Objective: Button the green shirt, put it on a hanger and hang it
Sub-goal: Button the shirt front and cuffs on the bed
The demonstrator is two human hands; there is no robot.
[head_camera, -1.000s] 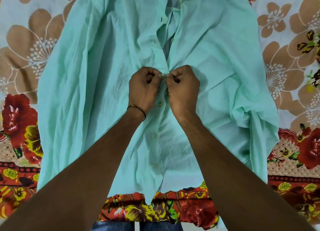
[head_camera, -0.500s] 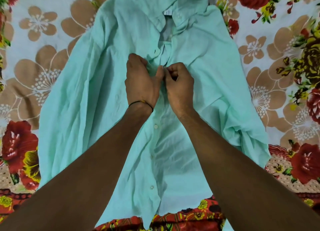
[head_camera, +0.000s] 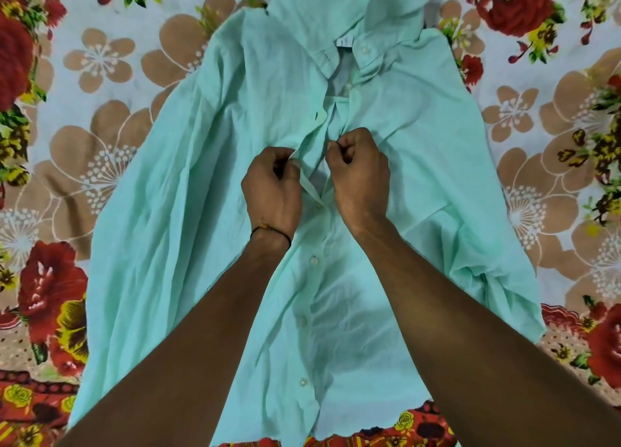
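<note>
The green shirt (head_camera: 188,211) lies flat on its back, collar away from me, hem toward me. Below my hands the front is closed, with three white buttons showing down the placket. From chest height up to the collar the front gapes. My left hand (head_camera: 272,191) pinches the left front edge of the placket at chest height. Beside it, my right hand (head_camera: 358,174) pinches the right front edge, thumb and forefinger closed on the fabric. A small gap of open placket separates the two hands. No hanger is in view.
A flower-printed bedsheet (head_camera: 100,87) in red, tan and pale blue covers the surface under the shirt on all sides. The shirt's right sleeve (head_camera: 497,278) is bunched along the shirt's right side.
The view has shifted so the collar shows. My hands moved up the placket past the buttoned part and now hold the two edges slightly apart instead of pressed together.
</note>
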